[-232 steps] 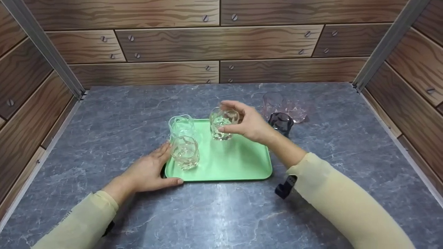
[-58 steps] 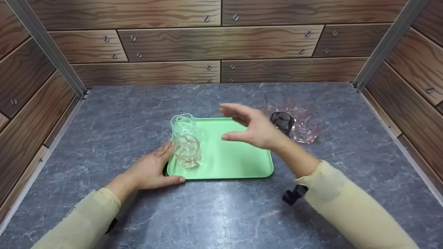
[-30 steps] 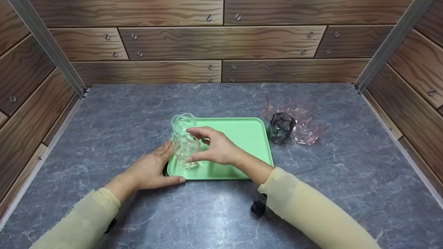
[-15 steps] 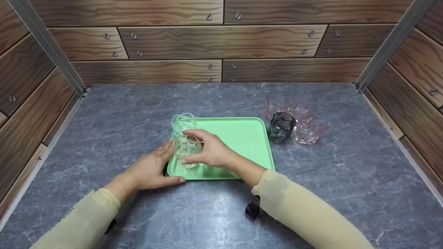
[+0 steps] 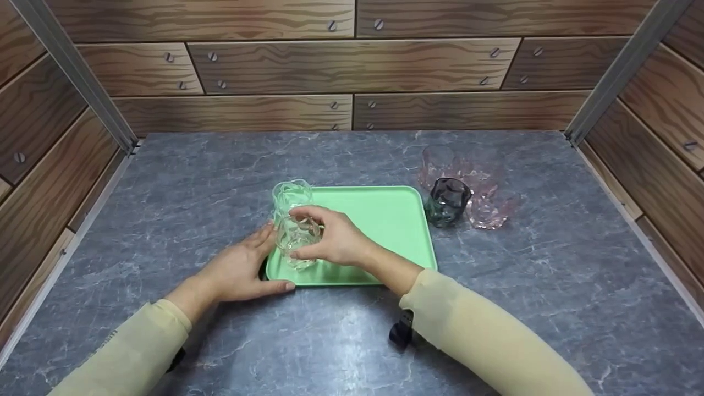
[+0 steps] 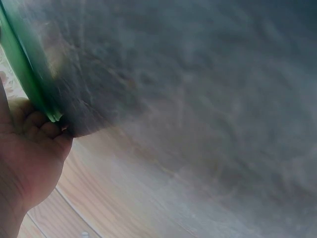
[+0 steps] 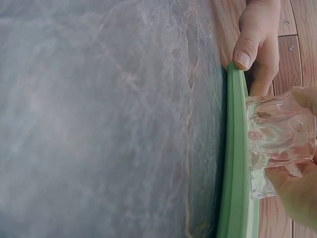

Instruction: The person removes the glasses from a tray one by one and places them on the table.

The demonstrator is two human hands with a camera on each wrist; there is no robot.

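Note:
My right hand [image 5: 341, 239] holds a clear faceted glass [image 5: 297, 239] between thumb and fingers at the left front of a light green tray [image 5: 379, 220]. In the right wrist view, the base of that glass [image 7: 282, 131] stands at the tray's surface. My left hand [image 5: 236, 269] grips the tray's front left corner, thumb along the front edge and fingers at the left side. In the left wrist view, its curled fingers [image 6: 42, 124] meet the green rim. Another clear glass [image 5: 291, 192] stands behind the held one, partly hidden, at the tray's back left corner.
Right of the tray stands a dark grey glass [image 5: 450, 201]. Several pink-tinted glasses stand around it, one pink glass [image 5: 437, 165] behind and one more pink glass [image 5: 487, 212] to its right. Wood-patterned walls [image 5: 352, 66] enclose the grey marbled table [image 5: 220, 165].
Earlier my right hand held another glass over the tray, then was empty. It moved left and took hold of the front left glass. Another pinkish glass now stands right of the dark one.

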